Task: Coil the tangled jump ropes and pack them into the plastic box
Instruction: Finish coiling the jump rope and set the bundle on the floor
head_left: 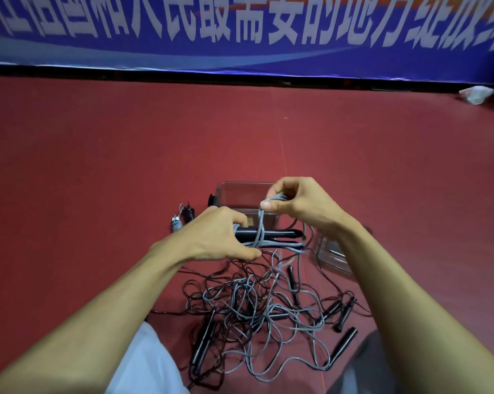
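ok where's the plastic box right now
In the head view the plastic box sits on the red floor near centre, just beyond the right hand, which partly hides it.

Muted indoor light, wide-angle bend

The red floor glows brightest just beyond the plastic box and dims toward the frame's corners; shadows are soft and faint. The banner far behind the box is blurred and bowed by the lens. The grey rope smears slightly with motion just right of the box.
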### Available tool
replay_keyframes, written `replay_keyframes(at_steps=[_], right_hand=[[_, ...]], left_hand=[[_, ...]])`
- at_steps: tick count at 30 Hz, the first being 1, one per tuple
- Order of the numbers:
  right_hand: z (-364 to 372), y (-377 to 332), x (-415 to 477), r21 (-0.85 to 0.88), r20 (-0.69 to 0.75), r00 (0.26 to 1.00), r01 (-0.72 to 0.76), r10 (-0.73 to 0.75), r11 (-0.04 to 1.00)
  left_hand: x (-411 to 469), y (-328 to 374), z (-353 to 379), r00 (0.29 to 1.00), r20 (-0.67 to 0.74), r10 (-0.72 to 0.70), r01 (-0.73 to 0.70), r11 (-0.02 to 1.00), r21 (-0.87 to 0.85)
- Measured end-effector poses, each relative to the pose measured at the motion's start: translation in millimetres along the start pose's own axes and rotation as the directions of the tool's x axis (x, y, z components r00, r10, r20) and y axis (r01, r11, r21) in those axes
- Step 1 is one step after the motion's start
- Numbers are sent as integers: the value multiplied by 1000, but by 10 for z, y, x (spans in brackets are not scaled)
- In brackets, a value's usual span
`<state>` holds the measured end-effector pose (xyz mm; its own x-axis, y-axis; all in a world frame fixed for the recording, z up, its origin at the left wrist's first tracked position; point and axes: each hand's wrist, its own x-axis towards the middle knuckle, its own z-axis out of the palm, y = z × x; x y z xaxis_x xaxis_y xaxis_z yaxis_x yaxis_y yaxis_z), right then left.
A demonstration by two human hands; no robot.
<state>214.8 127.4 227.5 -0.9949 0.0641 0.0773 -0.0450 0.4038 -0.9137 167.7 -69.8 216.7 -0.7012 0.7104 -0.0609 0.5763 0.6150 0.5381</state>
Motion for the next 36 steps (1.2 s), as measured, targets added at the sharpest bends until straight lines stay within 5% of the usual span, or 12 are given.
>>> replay_keyframes(at_steps=[4,8,14,19,24,32,34,36], right_hand=[[-21,5,-5,233,180,979,-134,93,963],[69,68,61,340,109,989,-130,99,931],[172,57,52,-87,238,955,-161,178,983],[230,102,102,-332,276,939,-109,207,937],[211,40,45,-495,309,930,-23,201,869],[165,-117,-91,46,365,930,-66,45,997],[153,-125,-101,-56,305,951,-37,52,998],[127,-71,-57,-357,225,974,93,-11,930]], left_hand=[[-84,89,-72,989,48,141,-122,953,-278],[-72,81,-180,990,-53,127,-134,793,-594],[15,23,-192,967,-223,-125,-91,648,-757],[93,-183,-171,912,-362,-196,-35,839,-543],[64,-253,-118,932,-326,-155,88,973,-213],[82,-267,-119,924,-351,-150,168,986,21],[75,-251,-120,929,-342,-140,165,985,44],[65,-236,-110,944,-301,-133,171,980,103]])
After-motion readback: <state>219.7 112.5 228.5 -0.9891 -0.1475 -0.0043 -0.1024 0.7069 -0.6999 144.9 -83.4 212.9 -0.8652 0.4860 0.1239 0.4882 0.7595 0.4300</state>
